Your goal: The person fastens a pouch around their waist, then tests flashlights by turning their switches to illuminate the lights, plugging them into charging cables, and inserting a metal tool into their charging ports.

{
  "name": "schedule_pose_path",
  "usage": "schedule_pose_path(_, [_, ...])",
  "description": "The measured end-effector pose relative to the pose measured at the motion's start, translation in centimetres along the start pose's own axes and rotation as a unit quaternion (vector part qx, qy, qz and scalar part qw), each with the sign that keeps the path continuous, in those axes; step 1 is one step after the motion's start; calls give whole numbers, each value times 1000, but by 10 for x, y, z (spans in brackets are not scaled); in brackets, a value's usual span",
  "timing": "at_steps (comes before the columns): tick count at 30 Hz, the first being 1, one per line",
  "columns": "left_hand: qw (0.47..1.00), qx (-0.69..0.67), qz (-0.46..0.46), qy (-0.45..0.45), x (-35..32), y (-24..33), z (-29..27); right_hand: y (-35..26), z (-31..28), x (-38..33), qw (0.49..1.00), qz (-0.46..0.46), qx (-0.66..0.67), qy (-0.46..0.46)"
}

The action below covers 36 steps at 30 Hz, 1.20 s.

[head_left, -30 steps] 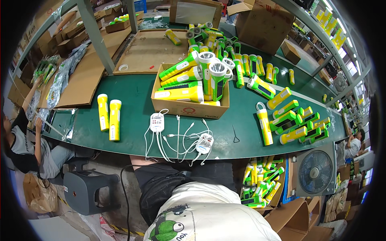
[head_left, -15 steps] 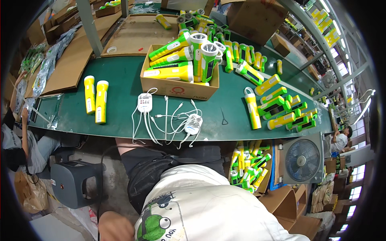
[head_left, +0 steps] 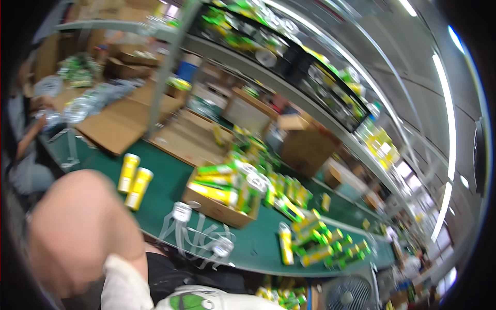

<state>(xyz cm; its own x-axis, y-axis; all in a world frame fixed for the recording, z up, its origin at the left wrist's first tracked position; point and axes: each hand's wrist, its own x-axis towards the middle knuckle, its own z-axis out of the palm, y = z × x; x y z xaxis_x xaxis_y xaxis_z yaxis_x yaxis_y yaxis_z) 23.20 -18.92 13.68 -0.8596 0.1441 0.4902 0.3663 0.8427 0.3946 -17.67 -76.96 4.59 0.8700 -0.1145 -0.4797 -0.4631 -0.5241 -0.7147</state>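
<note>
My bent left arm is raised large and blurred at the lower left, coming out of a white sleeve. Its hand does not show, nor does my right hand. Just beyond the arm on the green table, two yellow flashlights lie side by side. A cardboard box full of yellow and green flashlights stands right of them. In front of the box are a white cable hub and a second white unit among tangled white cables. A single flashlight lies to the right.
Several flashlights crowd the table's right side, with more behind the box. A loaded shelf spans above. Flattened cardboard lies at the left back. Below the table edge are a fan and more flashlights.
The view has tilted up and blurred, bringing in the overhead shelf and ceiling lights. My left arm has risen from beside my hip, and its hand has gone out of view.
</note>
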Motion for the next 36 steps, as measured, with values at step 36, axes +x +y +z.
schedule_pose_path(36, [119, -661, -568, 477, -49, -100, 241, 153, 317, -26, 667, -37, 743, 40])
